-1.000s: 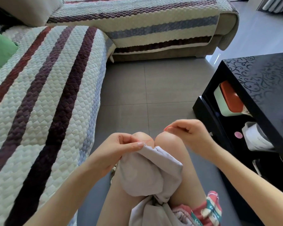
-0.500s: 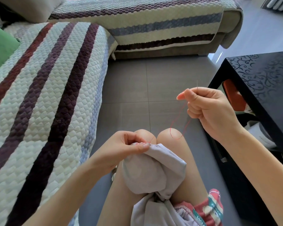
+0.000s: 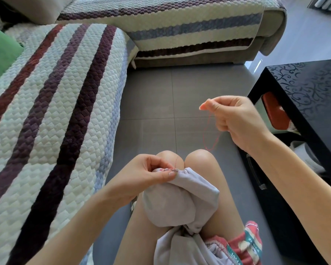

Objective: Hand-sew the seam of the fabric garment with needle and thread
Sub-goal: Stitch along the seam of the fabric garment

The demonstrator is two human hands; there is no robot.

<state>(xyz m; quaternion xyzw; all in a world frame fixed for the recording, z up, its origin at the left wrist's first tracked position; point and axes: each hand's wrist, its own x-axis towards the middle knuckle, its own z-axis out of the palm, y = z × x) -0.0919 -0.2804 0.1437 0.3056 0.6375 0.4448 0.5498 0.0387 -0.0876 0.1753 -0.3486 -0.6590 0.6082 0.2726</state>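
A pale lilac garment [image 3: 177, 197] lies bunched over my knees. My left hand [image 3: 147, 175] pinches its folded seam edge, where small red stitches show just past the thumb. My right hand [image 3: 231, 119] is raised above and to the right of my knees, thumb and forefinger pinched together on the red thread [image 3: 210, 136]. The thread hangs in a slack loop below that hand, and a strand rises from the seam near my left thumb. The needle itself is too thin to make out between the fingers.
A quilted striped sofa cover [image 3: 52, 115] fills the left side, with another sofa section [image 3: 180, 29] behind. A black patterned side table [image 3: 310, 92] stands close on the right, with an orange-lidded box [image 3: 273, 111] on its lower shelf. Grey floor tiles [image 3: 161, 96] lie ahead.
My right hand rose from beside the seam up and to the right, drawing the red thread out of the fabric. My left hand kept its pinch on the seam.
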